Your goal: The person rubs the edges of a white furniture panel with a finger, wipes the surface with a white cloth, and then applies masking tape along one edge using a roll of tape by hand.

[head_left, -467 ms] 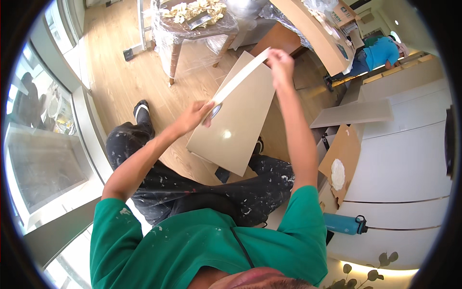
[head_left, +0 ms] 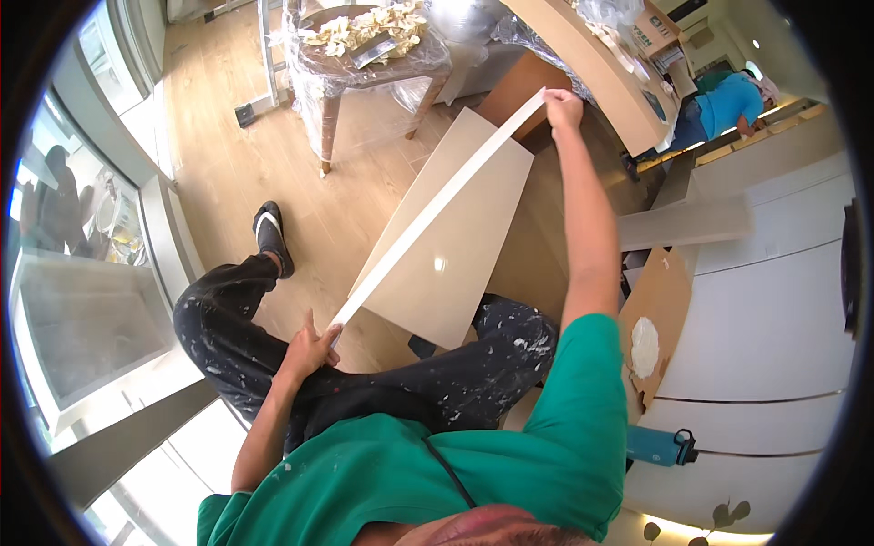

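And here's the white tape strip (head_left: 446,198), flat, narrow and ribbon-smooth, drawn straight above the beige panel (head_left: 428,282), a stiff rectangular board whose glossy face throws back a spot of light. The strip's long axis runs slantwise over that panel, pointing from beyond its near left corner, close to my body, up past its far edge on the right. Whether the tape touches the board, I can't tell!

To the grip: my right hand (head_left: 563,109), out past the panel's far right corner, has thumb and fingers pinched tight on the far end. My left hand (head_left: 312,350), just off the panel's near left corner, grasps the other end, one finger sticking out; what sits inside that palm is mostly hidden.

Around the panel: wood-plank floor (head_left: 218,109) to its left, a chair (head_left: 333,109) in crinkled clear plastic beyond it, brown cardboard (head_left: 669,300) with a pasty white patch to its right, and nearer me on that side, a cylindrical teal bottle (head_left: 654,446).
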The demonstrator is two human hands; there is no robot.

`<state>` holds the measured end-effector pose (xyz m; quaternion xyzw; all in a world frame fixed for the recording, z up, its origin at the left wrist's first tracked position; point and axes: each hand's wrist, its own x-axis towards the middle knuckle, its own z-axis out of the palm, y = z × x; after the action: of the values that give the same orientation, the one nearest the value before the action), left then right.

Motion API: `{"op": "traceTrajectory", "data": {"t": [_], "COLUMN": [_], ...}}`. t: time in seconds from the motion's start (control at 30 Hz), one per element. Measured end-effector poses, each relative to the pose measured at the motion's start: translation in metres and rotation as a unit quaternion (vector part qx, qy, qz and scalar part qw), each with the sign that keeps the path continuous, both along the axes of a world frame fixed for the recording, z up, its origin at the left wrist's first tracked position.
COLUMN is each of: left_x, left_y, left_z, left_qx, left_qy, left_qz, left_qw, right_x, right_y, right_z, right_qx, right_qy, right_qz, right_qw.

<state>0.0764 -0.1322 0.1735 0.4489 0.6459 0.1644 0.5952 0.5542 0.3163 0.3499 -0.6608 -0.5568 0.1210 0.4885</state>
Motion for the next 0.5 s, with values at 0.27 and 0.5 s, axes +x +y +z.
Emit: {"op": "traceTrajectory", "data": {"t": [0.27, 0.5], "left_x": [0.004, 0.027], "left_y": [0.034, 0.067], "left_z": [-0.017, -0.028], "left_qx": [-0.137, -0.168], "left_qy": [-0.181, -0.263], "left_qz": [0.028, 0.124], "left_qw": [0.974, 0.942], "right_x": [-0.034, -0.033], "right_y": [0.073, 0.14], "right_z": [-0.108, -0.204], "right_qx": [-0.078, -0.157], "right_qy": [0.04, 0.042], "right_qz": [0.046, 0.045], "right_qw": [0.995, 0.986]}}
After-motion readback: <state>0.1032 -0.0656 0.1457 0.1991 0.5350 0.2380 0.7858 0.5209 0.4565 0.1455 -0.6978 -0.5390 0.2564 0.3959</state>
